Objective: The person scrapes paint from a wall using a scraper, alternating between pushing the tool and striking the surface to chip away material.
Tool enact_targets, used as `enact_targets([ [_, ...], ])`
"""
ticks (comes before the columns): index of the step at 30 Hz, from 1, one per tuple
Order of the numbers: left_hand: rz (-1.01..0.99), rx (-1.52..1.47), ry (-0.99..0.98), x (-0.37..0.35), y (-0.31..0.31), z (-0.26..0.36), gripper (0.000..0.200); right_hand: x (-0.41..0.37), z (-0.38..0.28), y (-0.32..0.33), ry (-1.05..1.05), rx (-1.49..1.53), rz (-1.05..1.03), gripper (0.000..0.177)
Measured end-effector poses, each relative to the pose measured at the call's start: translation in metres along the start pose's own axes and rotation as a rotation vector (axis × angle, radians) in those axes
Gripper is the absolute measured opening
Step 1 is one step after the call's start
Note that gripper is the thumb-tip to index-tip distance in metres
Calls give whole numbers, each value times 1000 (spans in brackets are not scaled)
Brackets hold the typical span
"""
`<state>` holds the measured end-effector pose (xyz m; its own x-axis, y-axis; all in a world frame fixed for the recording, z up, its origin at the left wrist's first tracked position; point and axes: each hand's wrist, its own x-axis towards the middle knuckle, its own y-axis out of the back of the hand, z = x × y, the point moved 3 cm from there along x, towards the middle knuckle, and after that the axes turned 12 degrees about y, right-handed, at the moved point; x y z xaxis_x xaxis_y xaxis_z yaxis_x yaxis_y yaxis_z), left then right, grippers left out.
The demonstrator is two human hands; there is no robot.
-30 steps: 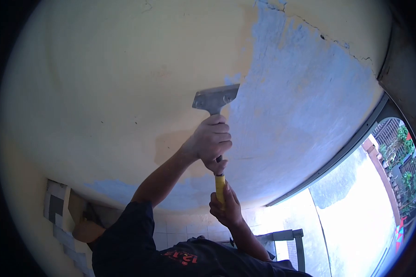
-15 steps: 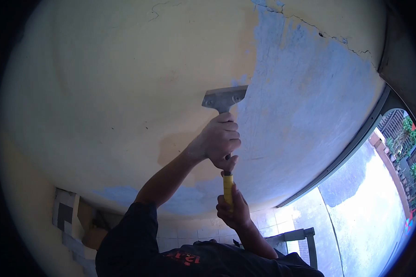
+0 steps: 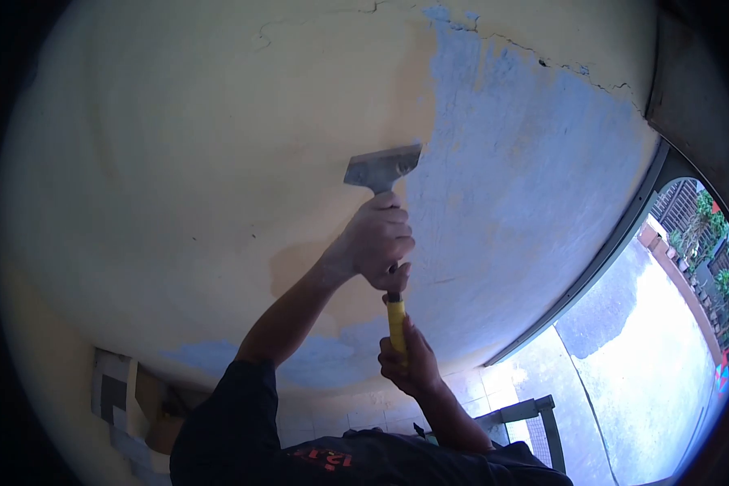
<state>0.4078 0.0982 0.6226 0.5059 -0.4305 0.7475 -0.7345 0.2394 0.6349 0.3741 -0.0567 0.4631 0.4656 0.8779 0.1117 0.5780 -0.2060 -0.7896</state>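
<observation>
A wide-bladed wall scraper [image 3: 381, 168] rests its metal blade against the wall, at the border between cream paint and the bare bluish patch. My left hand [image 3: 378, 239] is wrapped around its shaft just below the blade. Lower down, my right hand [image 3: 411, 362] grips the yellow handle [image 3: 397, 324], with fingers closed around its end. The cream-painted wall [image 3: 178, 154] fills most of the view. To the right of the blade lies the scraped bluish patch [image 3: 526, 162], with traces of paint on it.
A crack [image 3: 543, 62] runs along the patch's upper edge. At the right, a dark frame [image 3: 591, 275] borders the wall, with a bright paved floor [image 3: 648, 364] and plants [image 3: 697, 235] beyond. A dark metal stand [image 3: 543, 413] is below right.
The scraper and both hands stay together, with the blade slightly farther left and higher in view. The whole scene has shifted a little to the left as well.
</observation>
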Motion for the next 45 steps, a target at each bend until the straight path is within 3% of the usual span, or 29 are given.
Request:
enact_targets([
  [20, -68, 16, 50, 1, -4, 11, 27, -13, -10, 0, -37, 61, 103, 51],
  [45, 35, 59, 69, 27, -2, 6, 27, -4, -55, -4, -48, -34, -33, 45],
])
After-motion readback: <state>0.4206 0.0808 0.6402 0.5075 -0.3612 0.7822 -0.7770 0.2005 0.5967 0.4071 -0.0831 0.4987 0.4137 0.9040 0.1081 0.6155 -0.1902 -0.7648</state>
